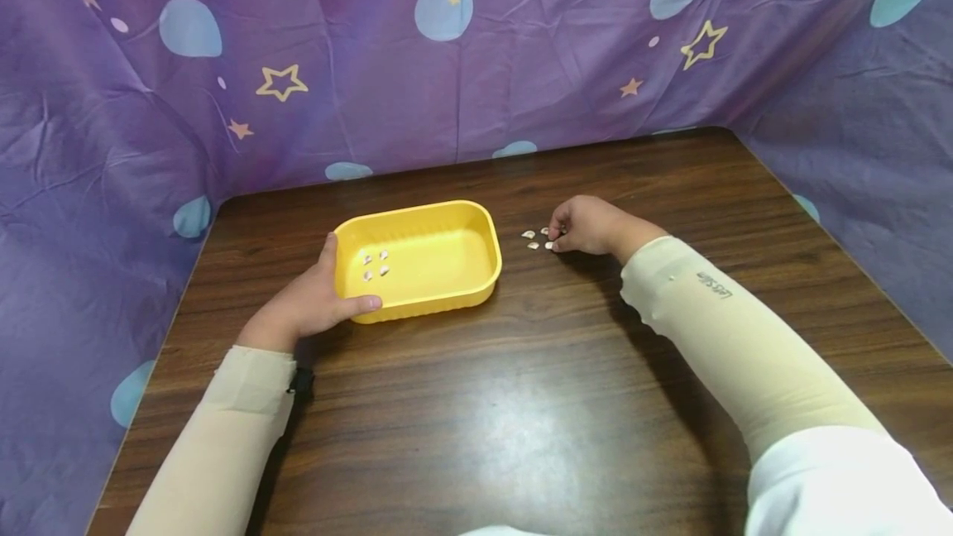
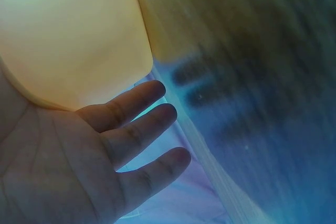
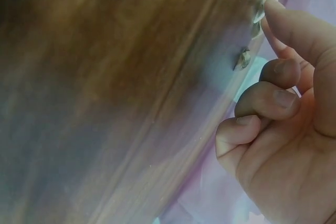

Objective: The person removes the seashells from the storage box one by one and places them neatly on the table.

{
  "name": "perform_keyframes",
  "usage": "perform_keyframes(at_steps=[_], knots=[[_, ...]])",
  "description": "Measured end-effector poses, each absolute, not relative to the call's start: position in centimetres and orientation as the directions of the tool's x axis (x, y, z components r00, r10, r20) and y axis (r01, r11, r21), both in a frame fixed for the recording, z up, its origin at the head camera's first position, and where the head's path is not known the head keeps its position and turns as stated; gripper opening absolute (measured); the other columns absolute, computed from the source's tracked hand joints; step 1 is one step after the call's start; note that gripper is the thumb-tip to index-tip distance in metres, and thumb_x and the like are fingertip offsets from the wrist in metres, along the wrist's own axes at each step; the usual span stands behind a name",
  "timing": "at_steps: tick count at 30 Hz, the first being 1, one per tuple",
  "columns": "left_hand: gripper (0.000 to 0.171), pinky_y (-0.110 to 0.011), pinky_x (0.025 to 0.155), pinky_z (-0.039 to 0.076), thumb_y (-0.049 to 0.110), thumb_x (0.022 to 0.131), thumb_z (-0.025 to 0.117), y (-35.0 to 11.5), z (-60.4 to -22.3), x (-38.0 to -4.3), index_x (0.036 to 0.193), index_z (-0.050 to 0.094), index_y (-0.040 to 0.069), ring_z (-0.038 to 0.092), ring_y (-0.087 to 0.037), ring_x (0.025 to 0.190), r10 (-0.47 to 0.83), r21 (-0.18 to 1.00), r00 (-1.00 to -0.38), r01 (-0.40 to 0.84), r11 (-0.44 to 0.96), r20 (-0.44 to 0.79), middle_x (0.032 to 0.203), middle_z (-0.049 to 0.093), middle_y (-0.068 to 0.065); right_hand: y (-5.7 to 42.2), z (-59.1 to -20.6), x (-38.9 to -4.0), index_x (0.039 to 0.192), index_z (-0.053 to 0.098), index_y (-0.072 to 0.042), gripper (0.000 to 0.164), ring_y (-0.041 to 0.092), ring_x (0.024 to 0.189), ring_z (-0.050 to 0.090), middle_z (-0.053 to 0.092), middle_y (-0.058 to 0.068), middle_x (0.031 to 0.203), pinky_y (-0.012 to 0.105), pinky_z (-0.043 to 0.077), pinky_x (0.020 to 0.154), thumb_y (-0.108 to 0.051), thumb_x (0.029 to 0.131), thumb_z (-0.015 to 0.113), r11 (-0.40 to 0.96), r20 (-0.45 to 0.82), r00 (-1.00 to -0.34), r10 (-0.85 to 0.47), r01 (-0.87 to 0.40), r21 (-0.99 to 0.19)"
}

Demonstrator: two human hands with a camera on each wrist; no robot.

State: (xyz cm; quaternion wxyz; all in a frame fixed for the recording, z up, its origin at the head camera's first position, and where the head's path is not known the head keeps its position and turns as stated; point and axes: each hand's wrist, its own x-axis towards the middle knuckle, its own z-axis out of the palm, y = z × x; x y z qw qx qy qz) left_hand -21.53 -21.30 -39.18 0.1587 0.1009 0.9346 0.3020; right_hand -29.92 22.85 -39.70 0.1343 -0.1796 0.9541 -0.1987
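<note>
My left hand [image 1: 308, 296] rests against the left end of a yellow plastic tub [image 1: 487, 288]. Its thumb lies along the near side, and in the left wrist view the lower fingers [image 2: 149, 132] stretch out straight beside the wall. Several small whitish shells [image 1: 383, 270] lie inside the tub at its left. To the right of the tub, more shells [image 1: 529, 234] sit on the table in a small group. My right hand [image 1: 591, 226] is over that group, thumb and index finger pinching a shell [image 1: 549, 246]. Its other fingers [image 3: 268, 100] are curled toward the palm.
The dark wood-grain table [image 1: 417, 404] reaches back to a purple curtain [image 1: 521, 48] printed with stars and planets. Cream sleeves [image 1: 715, 313] cover both forearms. A small black object [image 1: 301, 380] is at the left wrist.
</note>
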Motion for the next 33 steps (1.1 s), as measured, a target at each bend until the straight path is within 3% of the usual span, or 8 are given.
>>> perform_keyframes(at_steps=[23,33], knots=[[0.141,-0.057,0.106,0.043,0.063,0.084,0.08,-21.3,-39.2,-21.4,0.165,-0.02,0.006,0.055,-0.037,0.113,0.269,0.584,-0.929,0.074,0.809,-0.254,0.135,0.054,-0.026,22.5,-39.8,-30.2,0.089,0.075,-0.01,0.007,0.022,0.083,0.059,0.07,0.0,0.083,0.043,0.047,0.086,-0.013,0.091,0.081,0.872,-0.188,-0.906,-0.378,-0.281,-0.4],[0.141,-0.058,0.108,0.043,0.063,0.084,0.079,-21.4,-39.2,-21.6,0.165,-0.021,0.006,0.054,-0.038,0.117,0.271,0.579,-0.928,0.077,0.811,-0.255,0.144,0.049,-0.029,21.9,-37.6,-30.3,0.096,0.076,-0.006,0.006,0.018,0.078,0.062,0.073,0.003,0.084,0.034,0.05,0.074,-0.011,0.093,0.079,0.788,-0.093,-0.922,-0.376,-0.265,-0.557]])
